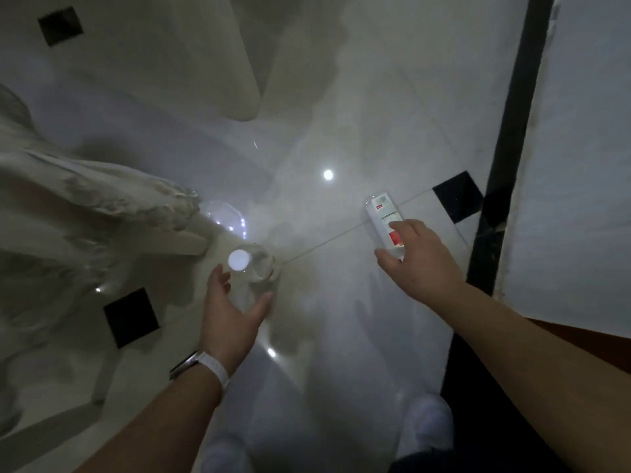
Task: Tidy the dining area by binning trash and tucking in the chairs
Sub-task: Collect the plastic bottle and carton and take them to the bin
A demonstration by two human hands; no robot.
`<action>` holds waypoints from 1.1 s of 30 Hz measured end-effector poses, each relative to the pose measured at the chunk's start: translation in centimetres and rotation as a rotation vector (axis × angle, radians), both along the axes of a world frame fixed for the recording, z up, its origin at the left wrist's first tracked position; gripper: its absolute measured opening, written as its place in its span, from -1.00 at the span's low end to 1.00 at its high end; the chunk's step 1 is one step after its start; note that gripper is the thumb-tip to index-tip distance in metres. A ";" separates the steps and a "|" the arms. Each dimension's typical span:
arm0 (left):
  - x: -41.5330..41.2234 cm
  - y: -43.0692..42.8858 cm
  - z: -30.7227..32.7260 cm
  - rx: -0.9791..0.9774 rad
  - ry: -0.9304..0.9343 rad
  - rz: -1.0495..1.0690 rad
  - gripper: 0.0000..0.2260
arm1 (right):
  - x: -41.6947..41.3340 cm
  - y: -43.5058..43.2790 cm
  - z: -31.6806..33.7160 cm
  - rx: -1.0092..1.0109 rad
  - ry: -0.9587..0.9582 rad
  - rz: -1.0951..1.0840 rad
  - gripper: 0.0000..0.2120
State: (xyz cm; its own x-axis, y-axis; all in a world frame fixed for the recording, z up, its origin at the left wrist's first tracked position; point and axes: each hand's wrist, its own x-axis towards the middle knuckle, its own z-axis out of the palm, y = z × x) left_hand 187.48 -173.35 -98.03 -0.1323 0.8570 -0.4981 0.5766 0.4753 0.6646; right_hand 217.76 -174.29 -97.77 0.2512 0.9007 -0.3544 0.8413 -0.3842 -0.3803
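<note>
Both hands reach down for trash on the glossy floor (341, 131).

At lower centre the left hand (232, 310) is spread open just below a clear plastic bottle (254, 264) with a white cap, not yet gripping. Right of centre the right hand (415, 257) closes loosely over a small carton (382, 215) lying flat; whether it grips is unclear. Reaching with both together probably saves a second bend.

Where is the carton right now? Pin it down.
The carton lies on the floor tiles on the right of the head view, under the right hand, just left of a black tile inset.
</note>
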 end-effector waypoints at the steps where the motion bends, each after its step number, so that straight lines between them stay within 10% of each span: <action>1: 0.3 0.3 -1.4 0.021 -0.018 0.021 -0.18 | 0.1 0.3 -1.8 0.004 0.003 -0.021 -0.43; 19: 3.3 3.2 -7.8 0.266 -0.079 0.246 -0.49 | 2.9 4.0 -13.7 -0.080 0.047 -0.267 -0.43; 33: 3.9 -1.8 16.5 0.175 -0.166 0.156 -0.57 | -2.5 -1.6 13.3 -0.032 0.246 -0.200 -0.53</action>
